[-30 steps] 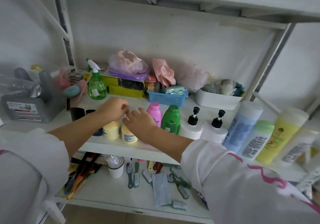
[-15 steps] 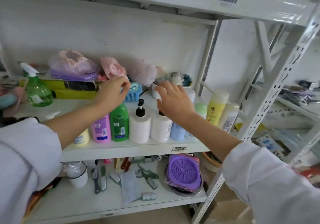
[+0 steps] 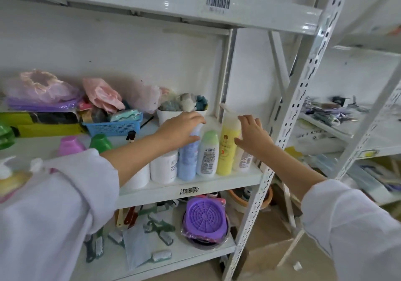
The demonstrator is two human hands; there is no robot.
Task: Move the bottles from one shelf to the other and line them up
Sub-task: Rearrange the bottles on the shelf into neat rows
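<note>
A row of bottles stands along the front of the middle shelf (image 3: pixel 217 183): two white pump bottles (image 3: pixel 163 169), a blue bottle (image 3: pixel 187 163), a green-capped white bottle (image 3: pixel 208 153), a tall yellow bottle (image 3: pixel 226 150) and a small white bottle (image 3: pixel 244 161) at the right end. A pink bottle (image 3: pixel 69 146) and a green bottle (image 3: pixel 101 143) show further left behind my sleeve. My left hand (image 3: pixel 180 129) curls over the top of the blue bottle. My right hand (image 3: pixel 253 138) is spread open beside the yellow bottle, above the small white one.
Behind the row sit a blue basket (image 3: pixel 112 127), a white tub (image 3: pixel 171 113) of cloths and several plastic bags. The perforated rack post (image 3: pixel 280 150) stands just right of my right hand. The lower shelf holds a purple round lid (image 3: pixel 205 217) and brushes. A cluttered rack stands at right.
Both hands have moved right along the row, from the jars and pump bottles to the blue and yellow bottles. The view has swung right with them.
</note>
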